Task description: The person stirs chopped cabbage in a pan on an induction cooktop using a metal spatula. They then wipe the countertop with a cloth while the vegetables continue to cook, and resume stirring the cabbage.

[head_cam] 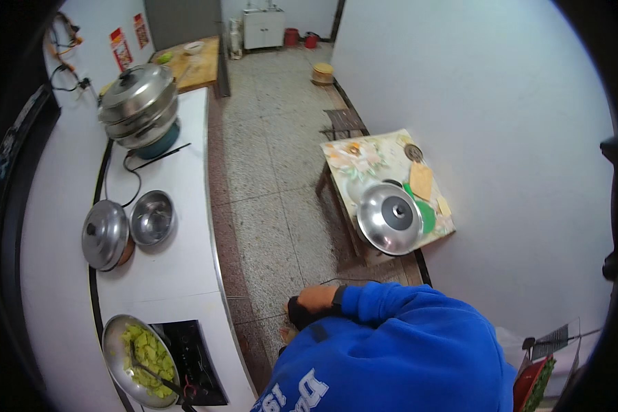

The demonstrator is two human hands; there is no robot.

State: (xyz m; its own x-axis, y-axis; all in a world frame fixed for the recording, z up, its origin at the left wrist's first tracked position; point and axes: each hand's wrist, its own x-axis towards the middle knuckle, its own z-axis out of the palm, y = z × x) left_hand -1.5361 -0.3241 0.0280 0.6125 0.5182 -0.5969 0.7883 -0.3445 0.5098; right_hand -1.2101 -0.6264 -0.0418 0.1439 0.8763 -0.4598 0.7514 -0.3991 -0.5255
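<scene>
My right hand (313,298) is bent in low before my blue sweatshirt, with a dark band at the wrist. Its fingers are mostly hidden against something black, so its grip cannot be made out. A small patch of skin, perhaps my left hand (287,335), peeks out beside the sweatshirt; the rest is covered. To my left, a metal wok (114,355) holds chopped pale-green vegetables (147,353). A dark-handled cooking spatula (157,377) rests in it. The wok overlaps a black induction cooktop (198,355) on the white counter (180,280).
Along the counter stand a lidded pot (105,234), a steel bowl (153,219) and a large lidded steamer (140,100). A low floral-topped table (358,154) by the right wall bears a domed metal lid (386,234) and a green item (426,216). Behind it is a dark stool (345,119).
</scene>
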